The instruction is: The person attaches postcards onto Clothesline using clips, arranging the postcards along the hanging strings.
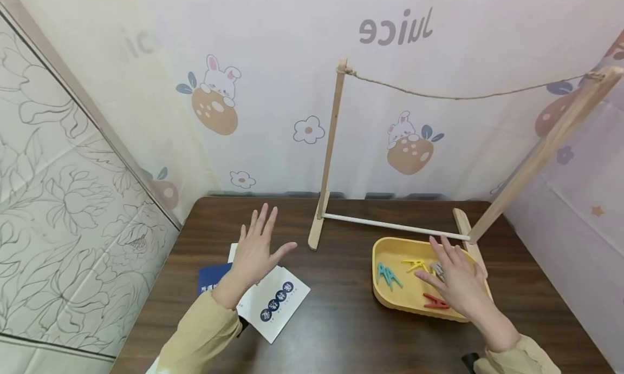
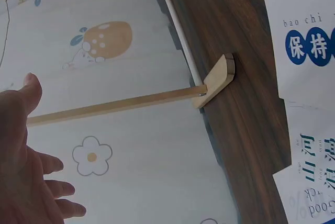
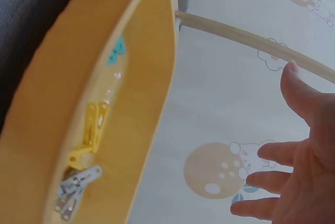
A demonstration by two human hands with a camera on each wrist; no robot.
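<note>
My left hand is spread with straight fingers above several printed cards on the table, holding nothing. Nearest it are a white card with dark blue circles and a blue card, partly covered by the hand and sleeve. My right hand hovers, fingers spread, over the right side of a yellow basin, also with nothing in it. Inside the basin lie teal clothespins, yellow clothespins, a red clothespin and grey-white clothespins; the right hand hides part of them in the head view.
Behind the basin stands a wooden frame with a left post, a right post and a white bottom rod. A twine line sags between the post tops. A patterned curtain hangs along the table's back edge.
</note>
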